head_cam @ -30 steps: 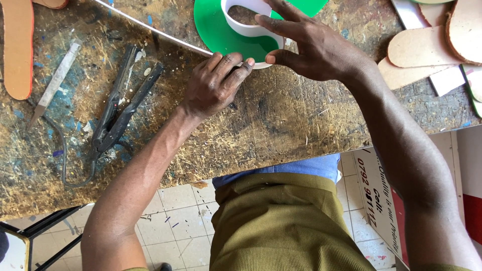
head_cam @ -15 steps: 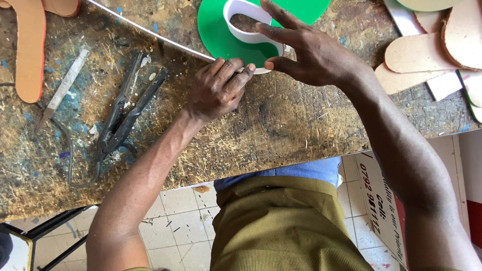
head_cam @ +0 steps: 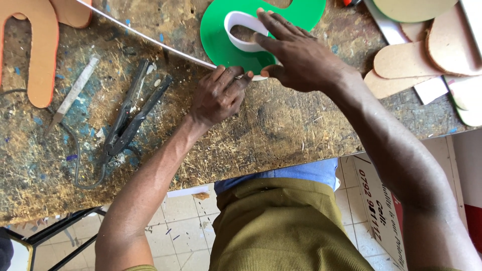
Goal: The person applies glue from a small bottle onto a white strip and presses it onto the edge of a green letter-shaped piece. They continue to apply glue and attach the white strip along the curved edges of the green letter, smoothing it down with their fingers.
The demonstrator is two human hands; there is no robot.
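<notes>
Left hand [head_cam: 217,95] curled almost closed at the near edge of the green cut-out shape [head_cam: 221,40], fingertips pinching a thin white strip [head_cam: 150,42]. Right hand [head_cam: 296,57] spread flat, fingers pressing a bent white band [head_cam: 236,30] standing on the green shape. Green shape flat on the scarred table [head_cam: 281,130], far side. Dark pliers [head_cam: 130,115] lying left, well apart.

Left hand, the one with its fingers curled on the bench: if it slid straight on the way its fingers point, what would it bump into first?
The left hand points up and right. It would probably first meet the white strip at the edge of the green cut-out shape, just below the right hand. The fingertips may already touch it.
</notes>
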